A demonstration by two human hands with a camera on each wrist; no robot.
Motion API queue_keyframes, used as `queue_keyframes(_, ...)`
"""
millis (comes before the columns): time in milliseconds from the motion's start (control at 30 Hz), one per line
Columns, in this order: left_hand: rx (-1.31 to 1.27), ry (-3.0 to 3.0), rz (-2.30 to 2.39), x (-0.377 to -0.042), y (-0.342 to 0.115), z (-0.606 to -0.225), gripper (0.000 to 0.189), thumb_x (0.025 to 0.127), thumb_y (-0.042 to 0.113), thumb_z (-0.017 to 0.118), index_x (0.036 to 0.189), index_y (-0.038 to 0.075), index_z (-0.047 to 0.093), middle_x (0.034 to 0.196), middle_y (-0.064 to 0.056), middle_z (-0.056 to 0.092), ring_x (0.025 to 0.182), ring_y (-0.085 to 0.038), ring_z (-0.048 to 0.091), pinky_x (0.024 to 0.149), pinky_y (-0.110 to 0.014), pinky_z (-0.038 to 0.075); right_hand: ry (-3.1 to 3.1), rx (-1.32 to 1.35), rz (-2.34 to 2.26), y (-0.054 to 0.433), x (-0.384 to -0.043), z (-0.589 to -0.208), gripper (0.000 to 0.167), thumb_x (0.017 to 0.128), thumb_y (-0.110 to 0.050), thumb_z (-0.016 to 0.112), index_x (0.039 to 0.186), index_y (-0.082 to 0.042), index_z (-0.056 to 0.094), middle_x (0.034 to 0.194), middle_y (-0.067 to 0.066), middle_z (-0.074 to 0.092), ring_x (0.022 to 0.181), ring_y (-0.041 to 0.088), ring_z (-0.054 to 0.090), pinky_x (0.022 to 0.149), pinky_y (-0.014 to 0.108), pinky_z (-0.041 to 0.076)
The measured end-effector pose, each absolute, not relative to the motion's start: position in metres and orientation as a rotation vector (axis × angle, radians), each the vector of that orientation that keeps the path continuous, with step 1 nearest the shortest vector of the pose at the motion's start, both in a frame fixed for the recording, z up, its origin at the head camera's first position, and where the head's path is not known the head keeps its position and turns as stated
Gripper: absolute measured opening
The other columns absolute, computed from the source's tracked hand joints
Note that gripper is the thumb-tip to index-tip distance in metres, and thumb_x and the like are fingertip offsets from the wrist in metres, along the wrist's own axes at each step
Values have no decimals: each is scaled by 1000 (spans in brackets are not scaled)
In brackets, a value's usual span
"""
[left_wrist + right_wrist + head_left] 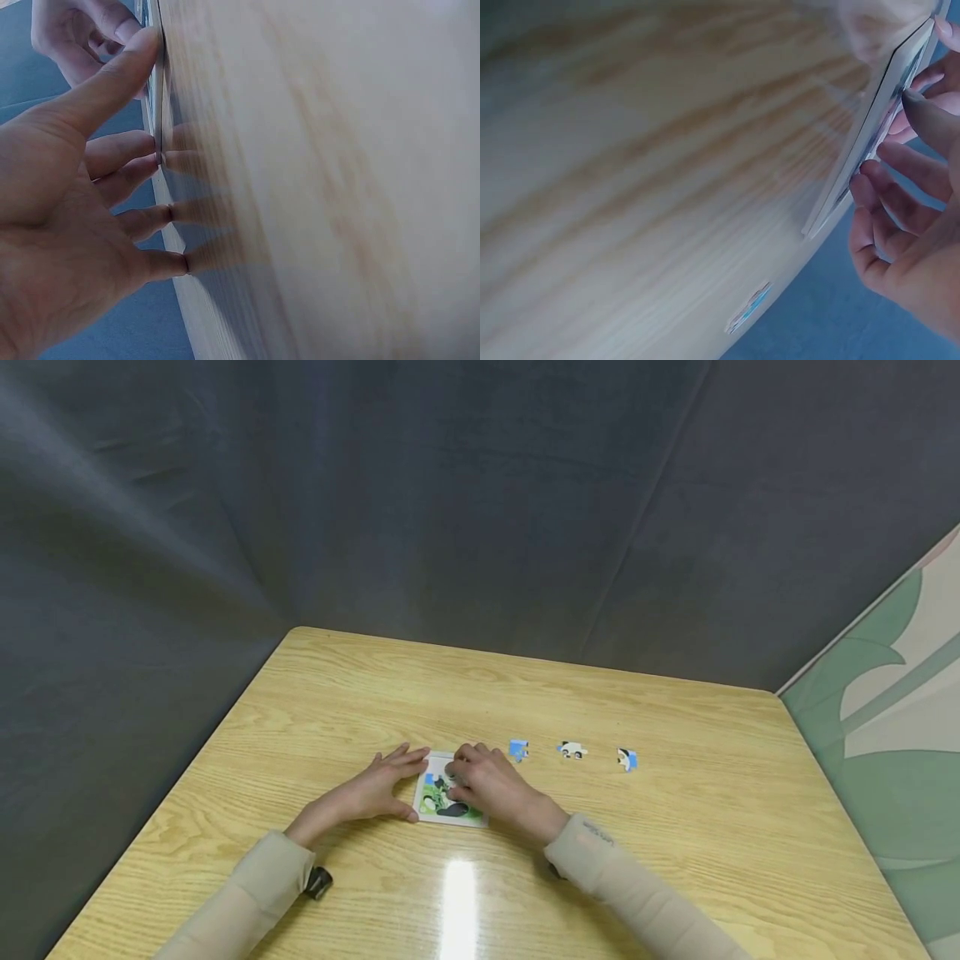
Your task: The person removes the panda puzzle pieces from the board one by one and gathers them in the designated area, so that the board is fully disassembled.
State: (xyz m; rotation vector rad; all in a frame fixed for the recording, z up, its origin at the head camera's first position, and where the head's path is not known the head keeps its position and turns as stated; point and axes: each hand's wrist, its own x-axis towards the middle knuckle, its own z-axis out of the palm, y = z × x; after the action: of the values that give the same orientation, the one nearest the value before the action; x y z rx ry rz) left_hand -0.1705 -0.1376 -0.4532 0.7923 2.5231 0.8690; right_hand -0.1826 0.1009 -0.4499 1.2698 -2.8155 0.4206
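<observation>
A white-framed jigsaw puzzle (450, 822) with a green, black and white picture lies flat on the table. My left hand (375, 789) is spread along its left side, the thumb at the near corner and the forefinger at the far corner. In the left wrist view, the other fingers of that left hand (82, 202) reach down to the tabletop. Over the picture, my right hand (495, 787) pinches a puzzle piece (450, 783) between thumb and fingers, low against the board. The fingers mostly cover this piece. In the right wrist view, the curled right hand (907, 202) touches the board.
Three loose pieces lie right of the puzzle: a blue one (518, 749), a white and black one (572, 749) and a blue-edged one (627, 759). A dark curtain (465, 510) hangs behind the wooden table (675, 860). A patterned panel (892, 718) stands at the right.
</observation>
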Motion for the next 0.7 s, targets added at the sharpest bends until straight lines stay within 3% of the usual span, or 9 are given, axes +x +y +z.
queue_keyframes(700, 827, 2520, 855, -171, -138, -454, 81, 79, 28, 78, 143, -6, 39, 157, -16, 23, 145, -42, 7, 108, -71, 5, -2909, 1221, 465, 85, -176, -446, 29, 88, -27, 71, 111, -10, 70, 114, 6, 59, 99, 22, 54, 76, 37, 51)
